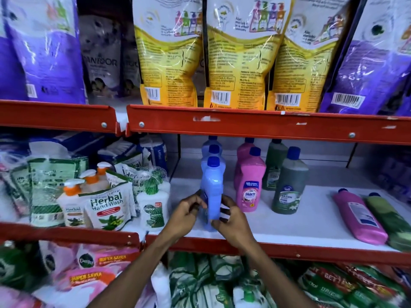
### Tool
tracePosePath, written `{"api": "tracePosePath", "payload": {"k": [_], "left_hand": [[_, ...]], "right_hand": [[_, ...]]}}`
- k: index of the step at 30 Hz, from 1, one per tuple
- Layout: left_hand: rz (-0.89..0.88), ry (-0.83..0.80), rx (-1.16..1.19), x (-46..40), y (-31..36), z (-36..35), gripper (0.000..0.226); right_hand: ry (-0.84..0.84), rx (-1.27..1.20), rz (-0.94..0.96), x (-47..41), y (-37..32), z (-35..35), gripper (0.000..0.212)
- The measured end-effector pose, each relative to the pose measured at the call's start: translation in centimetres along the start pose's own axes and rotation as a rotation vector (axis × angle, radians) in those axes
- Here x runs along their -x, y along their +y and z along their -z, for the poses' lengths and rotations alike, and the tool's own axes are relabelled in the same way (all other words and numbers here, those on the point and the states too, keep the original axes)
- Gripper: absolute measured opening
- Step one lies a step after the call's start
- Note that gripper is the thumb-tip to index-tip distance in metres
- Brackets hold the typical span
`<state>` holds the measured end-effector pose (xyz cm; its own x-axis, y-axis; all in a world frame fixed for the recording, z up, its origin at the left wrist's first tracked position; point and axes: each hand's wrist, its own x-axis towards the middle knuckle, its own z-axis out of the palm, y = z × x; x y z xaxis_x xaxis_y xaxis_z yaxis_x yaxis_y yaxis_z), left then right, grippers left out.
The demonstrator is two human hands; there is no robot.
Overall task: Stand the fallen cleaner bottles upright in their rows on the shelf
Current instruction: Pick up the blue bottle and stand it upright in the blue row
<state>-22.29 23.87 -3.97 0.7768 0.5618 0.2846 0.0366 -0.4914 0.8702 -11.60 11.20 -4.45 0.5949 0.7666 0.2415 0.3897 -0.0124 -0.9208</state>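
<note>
A blue cleaner bottle (212, 187) with a dark blue cap stands upright at the front of the blue row on the white middle shelf (289, 221). My left hand (185, 213) grips its lower left side and my right hand (231, 218) grips its lower right side. Two more blue bottles stand behind it. To the right stand a row of pink bottles (250, 185) and a row of green bottles (289, 185). At the shelf's right end a pink bottle (358, 216) and a green bottle (389, 221) lie flat side by side.
Hand wash pump bottles and a Herbal Hand Wash pouch (106, 207) crowd the shelf's left part. The red shelf edge (266, 127) hangs overhead with large refill pouches on it. Packets fill the shelf below. Bare white shelf lies between the green row and the fallen bottles.
</note>
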Motion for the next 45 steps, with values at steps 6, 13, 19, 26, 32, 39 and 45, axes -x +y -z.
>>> {"api": "tracePosePath", "payload": {"k": [6, 13, 19, 26, 32, 39, 45], "left_hand": [[0.024, 0.151, 0.007, 0.2, -0.2, -1.0, 0.029], [0.038, 0.196, -0.02, 0.6, -1.0, -0.8, 0.054], [0.062, 0.103, 0.024, 0.8, -1.1, -0.9, 0.054], [0.045, 0.09, 0.025, 1.2, -1.5, -1.1, 0.048], [0.046, 0.085, 0.016, 1.4, -1.9, -1.0, 0.052], [0.053, 0.077, 0.019, 1.5, -2.0, -0.9, 0.053], [0.054, 0.053, 0.045, 1.8, -1.5, -0.9, 0.058]], "right_hand": [[-0.141, 0.057, 0.001, -1.7, -0.1, 1.7, 0.056], [-0.069, 0.061, 0.001, -1.5, 1.0, 1.6, 0.058], [-0.027, 0.098, 0.007, -1.1, 1.8, 1.2, 0.043], [-0.03, 0.14, 0.002, -0.4, 2.0, 1.8, 0.041], [-0.029, 0.132, 0.0, 0.1, 2.1, 1.8, 0.038], [-0.016, 0.108, -0.011, 0.4, 2.3, 1.8, 0.036], [-0.019, 0.095, -0.014, 0.6, 2.1, 1.9, 0.037]]}}
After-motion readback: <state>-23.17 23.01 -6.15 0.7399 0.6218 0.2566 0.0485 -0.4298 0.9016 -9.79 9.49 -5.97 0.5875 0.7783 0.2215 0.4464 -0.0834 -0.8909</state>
